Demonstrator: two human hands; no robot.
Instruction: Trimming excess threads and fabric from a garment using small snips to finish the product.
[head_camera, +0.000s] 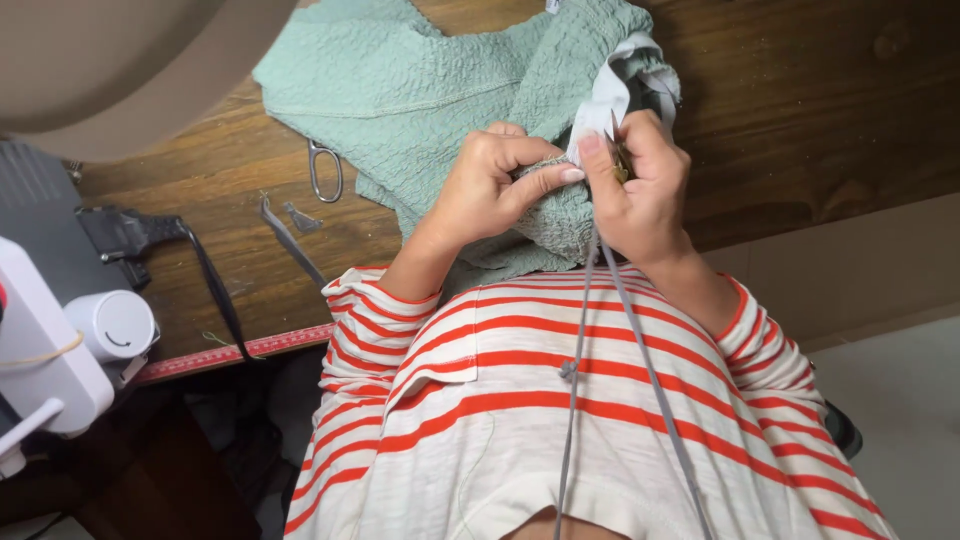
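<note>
Hands work close over green textured fabric (440, 90) spread on the wooden counter (800, 110). Left hand (480, 190) pinches a gathered fold, fingers clenched on it. Right hand (640, 190) grips a small pin-like tool, too small to identify, at the grey casing (620, 80). 2 grey elastic strands (640, 350) hang across the striped shirt (560, 420). Scissors (325, 170) lie beside the fabric.

No packages, signs or screens in view. One possible label: a small white tab (551, 6) at the top edge of the frame, on the green garment (400, 90). Mostly cut off by the frame; shape and markings cannot be told.
</note>
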